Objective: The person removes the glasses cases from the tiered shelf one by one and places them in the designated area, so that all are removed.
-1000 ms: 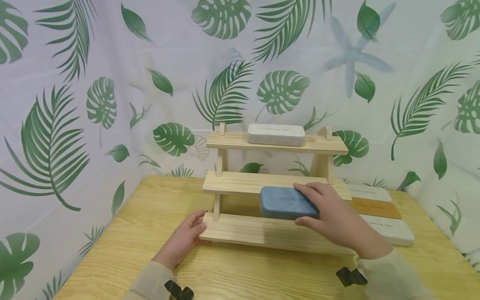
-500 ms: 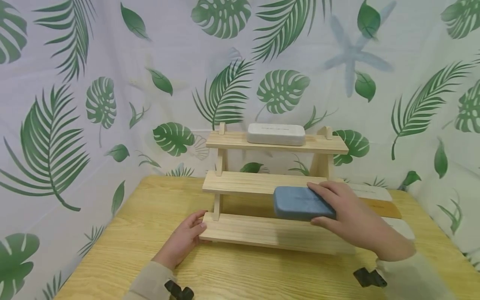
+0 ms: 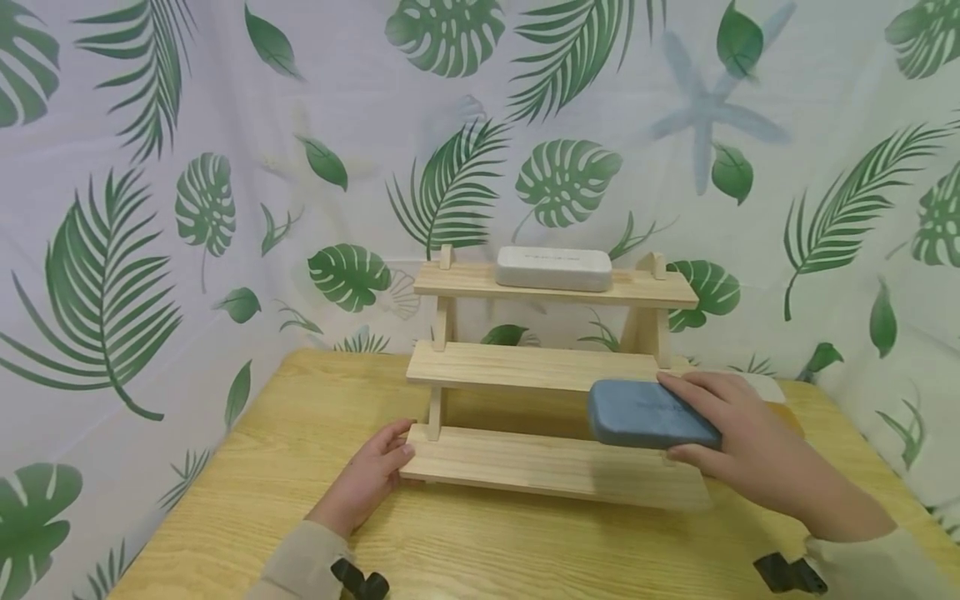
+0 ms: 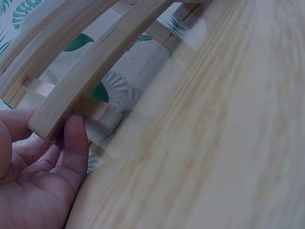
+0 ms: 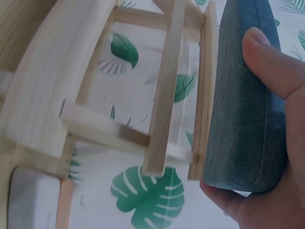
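Here, the right hand (image 3: 761, 454) holds the blue case (image 3: 647, 414) between thumb and part-spread fingers, jutting left beyond them; the left hand (image 3: 375, 467) (fingers curled) grips the rack (image 3: 540, 463).

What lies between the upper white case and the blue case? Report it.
In the head view, from the white case to the blue case: the top shelf, a gap showing printed cloth, then the middle shelf.
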### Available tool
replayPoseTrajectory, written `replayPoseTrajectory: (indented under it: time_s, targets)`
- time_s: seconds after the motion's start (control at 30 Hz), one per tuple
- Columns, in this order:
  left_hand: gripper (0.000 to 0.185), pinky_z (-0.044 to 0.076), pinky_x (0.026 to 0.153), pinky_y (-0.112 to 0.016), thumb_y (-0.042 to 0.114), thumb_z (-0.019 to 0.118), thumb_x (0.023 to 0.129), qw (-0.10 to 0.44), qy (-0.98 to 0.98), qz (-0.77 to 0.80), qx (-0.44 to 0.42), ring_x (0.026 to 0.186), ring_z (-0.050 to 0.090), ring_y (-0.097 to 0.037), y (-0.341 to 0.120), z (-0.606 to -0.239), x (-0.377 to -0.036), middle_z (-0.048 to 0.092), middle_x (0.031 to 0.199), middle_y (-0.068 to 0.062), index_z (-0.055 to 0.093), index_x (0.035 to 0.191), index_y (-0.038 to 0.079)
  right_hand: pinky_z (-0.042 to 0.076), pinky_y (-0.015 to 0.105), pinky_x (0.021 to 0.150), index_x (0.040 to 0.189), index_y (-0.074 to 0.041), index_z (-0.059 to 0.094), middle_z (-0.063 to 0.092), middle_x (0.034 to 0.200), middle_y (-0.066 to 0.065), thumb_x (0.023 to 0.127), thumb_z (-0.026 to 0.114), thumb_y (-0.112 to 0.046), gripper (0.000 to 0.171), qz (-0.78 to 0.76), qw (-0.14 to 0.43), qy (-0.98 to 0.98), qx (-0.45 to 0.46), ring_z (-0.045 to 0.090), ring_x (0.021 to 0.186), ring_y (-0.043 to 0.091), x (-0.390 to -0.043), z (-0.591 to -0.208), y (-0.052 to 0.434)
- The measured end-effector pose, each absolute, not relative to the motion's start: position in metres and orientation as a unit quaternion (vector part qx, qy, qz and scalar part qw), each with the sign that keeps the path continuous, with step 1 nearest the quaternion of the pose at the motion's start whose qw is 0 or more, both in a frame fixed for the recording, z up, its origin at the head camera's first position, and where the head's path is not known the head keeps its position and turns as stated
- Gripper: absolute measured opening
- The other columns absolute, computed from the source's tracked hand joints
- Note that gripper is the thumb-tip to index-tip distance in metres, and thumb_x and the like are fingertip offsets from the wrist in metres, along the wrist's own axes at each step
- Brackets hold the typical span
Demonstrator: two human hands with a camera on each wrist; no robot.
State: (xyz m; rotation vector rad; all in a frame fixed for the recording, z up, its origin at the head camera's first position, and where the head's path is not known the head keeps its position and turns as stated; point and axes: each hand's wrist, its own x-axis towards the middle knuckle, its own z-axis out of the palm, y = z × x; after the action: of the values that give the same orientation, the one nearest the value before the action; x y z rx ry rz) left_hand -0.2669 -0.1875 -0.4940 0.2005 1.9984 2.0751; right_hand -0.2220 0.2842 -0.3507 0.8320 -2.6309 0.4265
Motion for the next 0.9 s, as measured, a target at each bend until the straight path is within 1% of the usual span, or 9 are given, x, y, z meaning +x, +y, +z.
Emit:
replayPoseTrajectory:
  time_s: [0.13, 0.33, 0.47, 0.63, 0.8, 0.9]
  targets:
    - [0.055, 0.046, 0.096, -0.038, 0.021, 0.047, 0.110, 0.130, 0.689, 0.711, 0.062, 0.115, 0.055, -0.026, -0.188, -0.496, -0.267, 0.043, 0.141, -0.023, 0.026, 0.159, 0.008, 0.042, 0.052, 0.085, 0.152, -0.020, 0.048, 0.050, 0.140, 0.005, 0.081, 0.087, -0.036, 0.082, 0.143, 0.181, -0.929, 0.289, 0.043, 0.125, 0.032, -0.220, -0.356, 0.297]
    - [0.057, 0.047, 0.098, -0.040, 0.023, 0.046, 0.110, 0.137, 0.691, 0.706, 0.072, 0.118, 0.057, -0.028, -0.189, -0.498, -0.268, 0.043, 0.143, -0.022, 0.023, 0.160, 0.010, 0.043, 0.052, 0.082, 0.154, -0.019, 0.045, 0.047, 0.143, 0.009, 0.083, 0.084, -0.041, 0.084, 0.134, 0.164, -0.940, 0.268, 0.043, 0.122, 0.034, -0.215, -0.360, 0.318]
    - [0.057, 0.048, 0.095, -0.040, 0.024, 0.046, 0.110, 0.134, 0.692, 0.706, 0.074, 0.116, 0.058, -0.027, -0.190, -0.498, -0.269, 0.044, 0.142, -0.022, 0.023, 0.161, 0.010, 0.045, 0.054, 0.079, 0.154, -0.018, 0.045, 0.048, 0.140, 0.011, 0.083, 0.085, -0.039, 0.085, 0.129, 0.163, -0.945, 0.252, 0.046, 0.118, 0.036, -0.211, -0.363, 0.331]
    - [0.057, 0.050, 0.093, -0.040, 0.022, 0.046, 0.110, 0.130, 0.689, 0.708, 0.076, 0.115, 0.058, -0.028, -0.190, -0.497, -0.269, 0.045, 0.140, -0.023, 0.023, 0.160, 0.008, 0.044, 0.056, 0.079, 0.156, -0.021, 0.043, 0.050, 0.136, 0.013, 0.082, 0.085, -0.036, 0.086, 0.129, 0.158, -0.951, 0.235, 0.047, 0.115, 0.038, -0.208, -0.370, 0.343]
    - [0.057, 0.050, 0.094, -0.039, 0.022, 0.046, 0.110, 0.134, 0.688, 0.709, 0.078, 0.115, 0.058, -0.029, -0.190, -0.498, -0.269, 0.046, 0.140, -0.023, 0.022, 0.160, 0.008, 0.043, 0.056, 0.077, 0.155, -0.017, 0.044, 0.048, 0.138, 0.016, 0.081, 0.087, -0.032, 0.087, 0.131, 0.163, -0.951, 0.226, 0.046, 0.114, 0.039, -0.204, -0.377, 0.352]
    - [0.057, 0.050, 0.094, -0.039, 0.021, 0.046, 0.110, 0.134, 0.684, 0.713, 0.079, 0.116, 0.058, -0.029, -0.189, -0.497, -0.269, 0.046, 0.141, -0.024, 0.022, 0.160, 0.007, 0.042, 0.056, 0.077, 0.155, -0.017, 0.044, 0.047, 0.139, 0.018, 0.080, 0.088, -0.031, 0.088, 0.128, 0.172, -0.951, 0.224, 0.045, 0.114, 0.040, -0.203, -0.380, 0.358]
